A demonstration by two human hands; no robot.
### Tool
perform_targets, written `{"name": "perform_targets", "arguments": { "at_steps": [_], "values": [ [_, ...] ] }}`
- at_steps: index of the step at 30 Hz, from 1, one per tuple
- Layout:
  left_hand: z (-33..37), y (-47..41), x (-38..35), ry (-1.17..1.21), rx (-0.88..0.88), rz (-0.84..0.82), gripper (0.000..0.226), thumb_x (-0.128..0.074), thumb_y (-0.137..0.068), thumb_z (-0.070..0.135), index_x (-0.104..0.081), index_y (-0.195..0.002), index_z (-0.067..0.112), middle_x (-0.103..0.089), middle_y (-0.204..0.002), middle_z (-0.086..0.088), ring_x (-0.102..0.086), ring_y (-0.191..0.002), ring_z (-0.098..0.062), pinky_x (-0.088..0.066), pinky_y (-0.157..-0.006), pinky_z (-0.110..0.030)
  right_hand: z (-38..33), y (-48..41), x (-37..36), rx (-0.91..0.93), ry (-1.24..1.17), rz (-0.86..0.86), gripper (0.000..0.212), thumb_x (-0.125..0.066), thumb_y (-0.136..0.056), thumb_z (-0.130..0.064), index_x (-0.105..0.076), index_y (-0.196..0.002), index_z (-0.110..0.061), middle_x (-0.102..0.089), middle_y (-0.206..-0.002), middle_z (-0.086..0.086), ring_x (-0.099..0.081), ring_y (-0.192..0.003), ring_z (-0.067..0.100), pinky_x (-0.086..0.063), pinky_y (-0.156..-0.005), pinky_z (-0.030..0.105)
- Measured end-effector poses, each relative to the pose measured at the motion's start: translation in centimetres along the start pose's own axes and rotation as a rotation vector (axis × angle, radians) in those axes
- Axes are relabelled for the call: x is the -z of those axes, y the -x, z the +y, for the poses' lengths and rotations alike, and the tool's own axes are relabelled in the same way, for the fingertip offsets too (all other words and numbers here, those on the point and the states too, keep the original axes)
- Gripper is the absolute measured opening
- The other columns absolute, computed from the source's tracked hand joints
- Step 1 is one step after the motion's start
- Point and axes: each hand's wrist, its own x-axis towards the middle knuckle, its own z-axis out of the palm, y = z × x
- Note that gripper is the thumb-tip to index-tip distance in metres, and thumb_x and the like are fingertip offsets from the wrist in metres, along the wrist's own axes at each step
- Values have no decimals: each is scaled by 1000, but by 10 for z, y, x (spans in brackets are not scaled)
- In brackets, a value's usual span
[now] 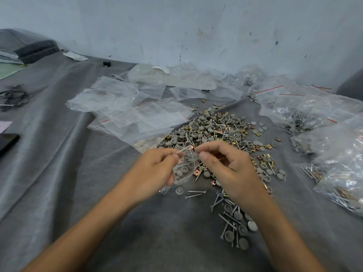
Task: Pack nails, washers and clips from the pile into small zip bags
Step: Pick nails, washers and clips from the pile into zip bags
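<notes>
A small clear zip bag (185, 167) hangs between my hands above the grey cloth, with several grey washers showing in its lower part. My left hand (157, 166) pinches the bag's top edge on the left. My right hand (222, 163) pinches the same edge on the right, thumb and forefinger together. Just behind the bag spreads the pile (216, 132) of grey washers, brass clips and steel nails. More loose nails and washers (233, 222) lie under and beside my right forearm.
Empty zip bags (125, 107) lie heaped at the back left of the pile. Filled bags (334, 150) are stacked along the right. A dark phone (7, 142) lies at the left edge, black ties (13, 97) beyond it. A pale wall (196, 26) closes the back.
</notes>
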Motion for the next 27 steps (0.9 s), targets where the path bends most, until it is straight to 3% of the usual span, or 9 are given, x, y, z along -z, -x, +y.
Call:
{"name": "perform_targets", "arguments": {
  "at_steps": [2,5,8,9,13,17,22,27],
  "values": [
    [1,0,0,8,0,9,28,-44,-105,20,-71,-107,29,-57,-47,2,-48,-43,-1,-37,-47,-12,-1,-1,-3,-30,-61,-39,15,-68,-97,-17,-72,-105,-28,-73,-89,-7,-65,-75,6,-52,-65,19],
    [2,0,2,33,15,32,29,-44,-104,17,-72,-106,25,-55,-45,4,-46,-41,2,-35,-46,-9,6,-5,7,-111,-16,73,17,-70,-95,-16,-73,-104,-30,-74,-93,-11,-68,-82,15,-58,-69,29],
    [3,1,3,38,18,41,30,-43,-104,16,-73,-104,15,-55,-45,5,-45,-40,5,-34,-45,-6,20,-7,22,-170,201,110,16,-67,-97,-17,-73,-104,-30,-71,-89,-22,-64,-77,-1,-48,-64,15],
    [4,1,3,39,19,41,30,-43,-104,16,-73,-105,14,-55,-45,5,-46,-40,6,-34,-45,-6,24,-8,25,-189,289,98,16,-66,-97,-18,-73,-105,-30,-70,-91,-21,-63,-79,-2,-46,-67,14],
    [5,2,2,38,10,34,28,-44,-104,19,-71,-107,25,-55,-46,4,-44,-39,3,-34,-45,-7,32,-11,28,-208,579,6,16,-65,-97,-27,-72,-112,-29,-64,-109,-15,-58,-102,6,-50,-91,32],
    [3,1,2,38,9,36,28,-44,-105,19,-70,-110,28,-55,-46,3,-43,-39,2,-34,-45,-9,34,-11,24,-219,674,-74,21,-62,-98,-38,-68,-118,-33,-54,-111,-19,-49,-115,12,-40,-91,32],
    [2,1,2,35,11,33,28,-44,-105,20,-71,-110,27,-56,-46,3,-42,-39,1,-34,-45,-9,35,-12,20,-250,764,-175,47,-61,-96,-47,-53,-142,-38,-45,-117,-16,-38,-121,13,-36,-102,34],
    [3,1,2,34,13,36,29,-44,-105,19,-70,-113,28,-55,-46,3,-44,-39,2,-35,-45,-9,37,-10,15,-216,804,-152,29,-62,-96,-44,-61,-125,-38,-43,-111,-17,-38,-114,10,-38,-98,33]
  ]
}}
